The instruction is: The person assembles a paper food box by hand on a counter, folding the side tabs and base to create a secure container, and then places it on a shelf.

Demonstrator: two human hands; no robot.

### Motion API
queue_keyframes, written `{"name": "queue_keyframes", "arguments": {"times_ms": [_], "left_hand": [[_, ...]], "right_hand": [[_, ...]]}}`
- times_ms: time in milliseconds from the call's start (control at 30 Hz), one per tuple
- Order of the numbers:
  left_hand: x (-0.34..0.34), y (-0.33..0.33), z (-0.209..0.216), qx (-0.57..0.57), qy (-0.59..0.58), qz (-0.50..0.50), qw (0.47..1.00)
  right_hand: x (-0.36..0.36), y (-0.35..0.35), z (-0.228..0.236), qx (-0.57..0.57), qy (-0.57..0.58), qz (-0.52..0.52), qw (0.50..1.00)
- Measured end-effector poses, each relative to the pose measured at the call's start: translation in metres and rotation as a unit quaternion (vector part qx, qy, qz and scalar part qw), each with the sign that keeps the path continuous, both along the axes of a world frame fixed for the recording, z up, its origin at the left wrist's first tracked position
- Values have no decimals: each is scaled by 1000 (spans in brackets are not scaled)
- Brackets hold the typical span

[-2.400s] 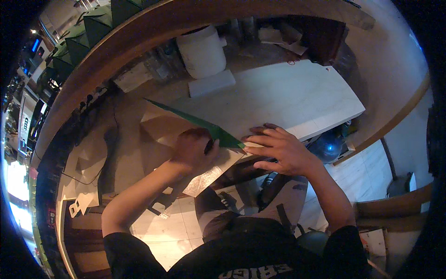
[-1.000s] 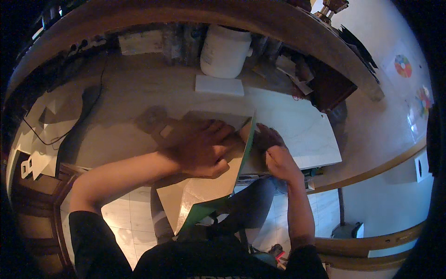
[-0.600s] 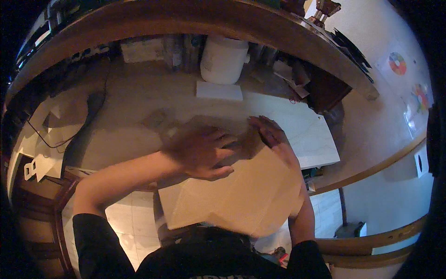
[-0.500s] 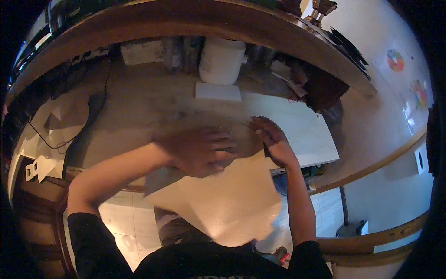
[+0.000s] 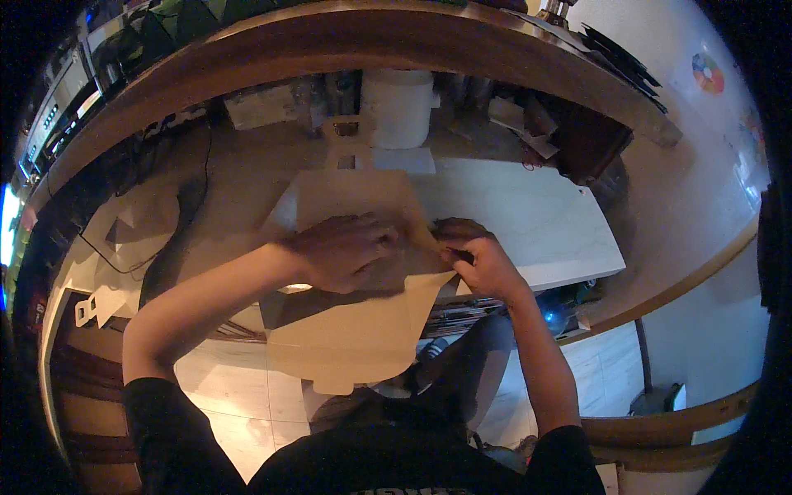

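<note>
A tan cardboard box blank (image 5: 355, 326) with creases, side flaps and a tab lies partly on the desk, its near part hanging over the front edge above my lap. My left hand (image 5: 342, 252) rests on its middle, fingers curled and pressed together at a fold. At the right side, my right hand (image 5: 483, 262) pinches a raised flap between thumb and fingers. A slotted tab at the far end of the blank reaches toward a white plastic container (image 5: 398, 111). The undersides of my fingers are hidden.
A white board (image 5: 536, 219) lies right of the blank. More cut cardboard (image 5: 140, 223) and a black cable (image 5: 202, 177) are at the left. A wooden shelf (image 5: 346, 41) spans above the desk. Dark boxes and papers (image 5: 524, 124) stand at the back right.
The cardboard blank has turned and shifted, its tabbed end now toward my lap and its other end farther onto the desk. My right hand has closed on its right flap.
</note>
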State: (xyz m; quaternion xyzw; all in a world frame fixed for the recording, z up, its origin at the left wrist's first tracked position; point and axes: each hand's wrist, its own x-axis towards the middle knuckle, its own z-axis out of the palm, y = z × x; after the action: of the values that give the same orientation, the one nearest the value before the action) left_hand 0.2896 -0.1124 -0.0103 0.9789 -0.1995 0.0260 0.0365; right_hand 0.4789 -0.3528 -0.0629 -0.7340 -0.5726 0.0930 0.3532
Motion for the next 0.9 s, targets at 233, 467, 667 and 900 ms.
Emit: {"name": "queue_keyframes", "arguments": {"times_ms": [233, 467, 667, 900], "left_hand": [[36, -43, 6, -198, 32, 297, 933], [11, -45, -31, -6, -4, 226, 974], [9, -41, -42, -7, -28, 210, 977], [6, -50, -36, -34, -51, 229, 971]], "right_hand": [[0, -9, 2, -46, -78, 39, 995], [-26, -10, 29, -180, -143, 55, 972], [-25, -20, 35, -220, -145, 85, 961], [-16, -62, 20, -41, -202, 126, 970]]}}
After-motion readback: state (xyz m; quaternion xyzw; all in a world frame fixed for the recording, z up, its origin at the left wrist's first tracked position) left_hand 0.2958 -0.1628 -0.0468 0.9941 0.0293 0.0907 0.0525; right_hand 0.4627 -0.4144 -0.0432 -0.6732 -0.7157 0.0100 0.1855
